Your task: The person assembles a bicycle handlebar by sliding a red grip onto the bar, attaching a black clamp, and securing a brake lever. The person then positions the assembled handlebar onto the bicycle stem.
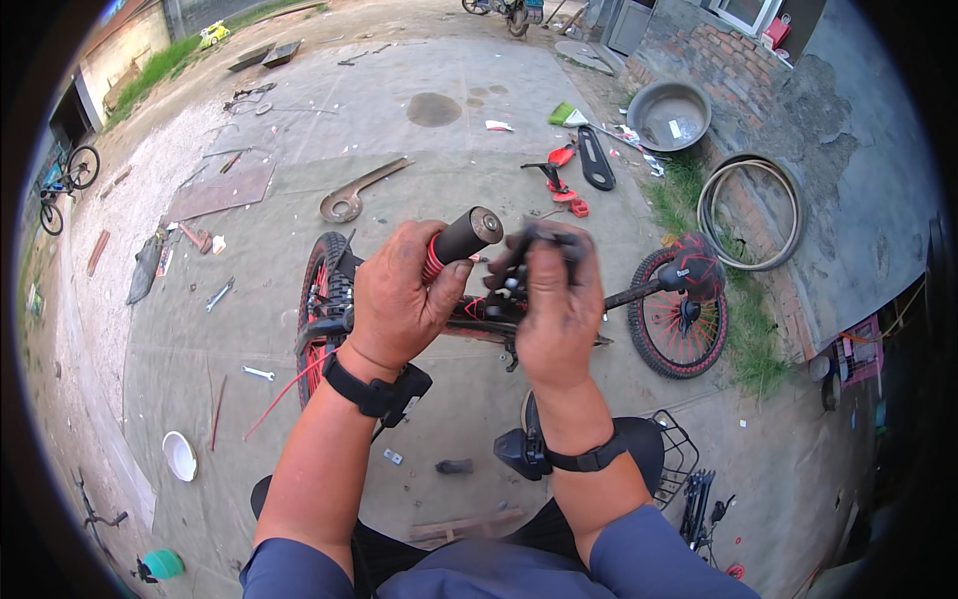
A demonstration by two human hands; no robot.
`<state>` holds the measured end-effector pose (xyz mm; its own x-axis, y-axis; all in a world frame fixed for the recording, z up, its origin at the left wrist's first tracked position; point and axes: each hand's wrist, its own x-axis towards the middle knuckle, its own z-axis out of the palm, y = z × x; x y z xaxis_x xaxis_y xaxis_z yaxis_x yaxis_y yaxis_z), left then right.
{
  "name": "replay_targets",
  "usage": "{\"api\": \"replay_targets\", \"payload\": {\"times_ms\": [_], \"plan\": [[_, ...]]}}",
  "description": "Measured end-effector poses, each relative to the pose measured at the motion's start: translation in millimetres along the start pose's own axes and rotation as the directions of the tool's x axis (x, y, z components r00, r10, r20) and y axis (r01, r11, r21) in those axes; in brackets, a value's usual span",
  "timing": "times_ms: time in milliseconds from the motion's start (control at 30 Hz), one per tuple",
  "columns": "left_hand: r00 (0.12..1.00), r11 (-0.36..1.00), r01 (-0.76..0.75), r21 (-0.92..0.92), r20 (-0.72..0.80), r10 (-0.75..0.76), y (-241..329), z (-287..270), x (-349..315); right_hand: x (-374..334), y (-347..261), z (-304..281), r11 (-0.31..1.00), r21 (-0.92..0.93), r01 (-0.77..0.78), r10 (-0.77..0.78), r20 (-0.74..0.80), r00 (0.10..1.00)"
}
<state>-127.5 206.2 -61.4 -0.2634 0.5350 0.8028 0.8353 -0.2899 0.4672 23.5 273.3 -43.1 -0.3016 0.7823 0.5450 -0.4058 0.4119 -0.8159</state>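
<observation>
A person's bare forearms, with a black strap on each wrist, reach up from the lower edge over an outdoor work area. The left hand [399,290] is closed around a black cylinder [460,238] with red bands, its fingers wrapped about the side and its round metal end tilted up and to the right. Just beside it, the right hand [561,304] grips a dark part [507,280] with curled fingers (motion blur hides its shape, and I cannot tell exactly where the fingertips press). Both things are held up in front of the person, at the centre of the view.

Beyond and below the hands is a black and red bicycle [474,327], its left wheel [317,285] and its right wheel [682,314] showing on either side. A patterned saddle [696,268] sits by the right wheel.

On the ground [289,329] to the left lie two wrenches [258,373] and a white bowl [180,455]. Farther off, at upper right, a grey basin [670,115] and bare tyres [750,212] lean near a brick wall [689,60].
</observation>
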Motion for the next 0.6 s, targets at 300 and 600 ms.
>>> {"api": "replay_targets", "payload": {"times_ms": [300,600], "plan": [[0.998,0.999,0.051,-0.012,0.032,-0.051,-2,-2,-1,0,10,3,0.997,0.073,-0.013,0.010,0.042,0.999],[1.000,1.000,-0.005,0.005,0.008,0.005,-3,0,-1,1,12,0,0.999,0.012,0.045,-0.046,0.059,0.997]]}}
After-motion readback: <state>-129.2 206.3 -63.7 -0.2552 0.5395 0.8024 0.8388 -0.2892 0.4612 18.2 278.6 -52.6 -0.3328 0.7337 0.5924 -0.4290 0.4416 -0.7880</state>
